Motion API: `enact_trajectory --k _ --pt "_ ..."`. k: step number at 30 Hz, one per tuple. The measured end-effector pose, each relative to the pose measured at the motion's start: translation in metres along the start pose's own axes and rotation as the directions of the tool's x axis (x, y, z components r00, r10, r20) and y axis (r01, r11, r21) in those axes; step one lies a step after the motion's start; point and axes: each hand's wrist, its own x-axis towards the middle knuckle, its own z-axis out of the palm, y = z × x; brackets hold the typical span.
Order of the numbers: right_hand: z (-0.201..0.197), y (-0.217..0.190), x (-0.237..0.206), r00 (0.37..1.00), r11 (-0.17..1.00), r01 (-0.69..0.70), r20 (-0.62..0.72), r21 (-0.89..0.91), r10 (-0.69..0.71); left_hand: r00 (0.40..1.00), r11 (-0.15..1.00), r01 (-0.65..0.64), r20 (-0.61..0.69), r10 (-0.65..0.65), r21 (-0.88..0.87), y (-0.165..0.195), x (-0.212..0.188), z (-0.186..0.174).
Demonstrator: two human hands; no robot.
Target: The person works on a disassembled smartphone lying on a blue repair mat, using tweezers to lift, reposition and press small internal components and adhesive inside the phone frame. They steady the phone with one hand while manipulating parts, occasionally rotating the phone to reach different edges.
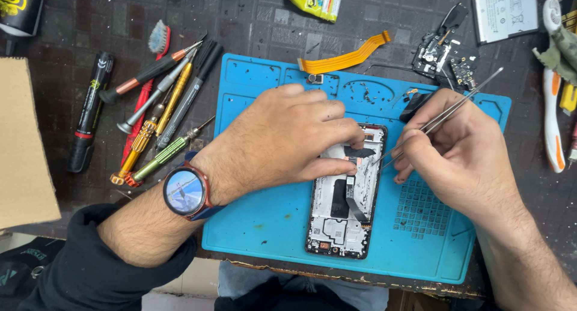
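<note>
An opened phone (345,212) with its back off lies upright on a blue repair mat (264,221). My left hand (282,137), with a round watch on the wrist, rests across the phone's upper half, fingertips pressing on its inner parts. My right hand (457,152) grips metal tweezers (445,114), whose tips touch the inside of the phone near its upper right edge (380,161). The top of the phone is hidden under my left fingers.
Several screwdrivers and a brush (159,100) lie left of the mat. An orange flex cable (345,60) and small circuit parts (445,55) sit at the back. A phone battery (503,12) lies at the top right, a cardboard piece (21,143) at the left edge.
</note>
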Motion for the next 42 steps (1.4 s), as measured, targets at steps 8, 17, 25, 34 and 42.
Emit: enact_trajectory --k 8,17,25,34,42 --pt "-0.008 0.007 0.0 0.999 0.995 -0.017 0.042 0.1 0.013 1.0 1.0 0.001 0.011 -0.001 -0.003 0.001 0.0 0.001" --pt "-0.002 0.0 -0.005 0.998 0.999 0.048 0.038 0.01 -0.049 1.0 1.0 0.0 0.01 0.0 -0.026 0.002 -0.001 -0.001" --pt "-0.007 -0.002 -0.003 0.999 0.994 0.049 0.026 -0.097 -0.047 1.0 1.0 0.013 0.01 -0.013 -0.027 0.002 -0.002 0.0" --pt "-0.008 0.0 -0.003 1.0 0.985 0.02 0.02 -0.173 -0.017 1.0 0.999 0.015 0.015 -0.014 -0.035 0.002 -0.001 0.0" --pt "-0.006 0.001 -0.002 0.999 0.994 0.028 0.033 -0.11 -0.025 1.0 0.999 0.014 0.003 -0.014 -0.048 0.002 -0.002 -0.001"
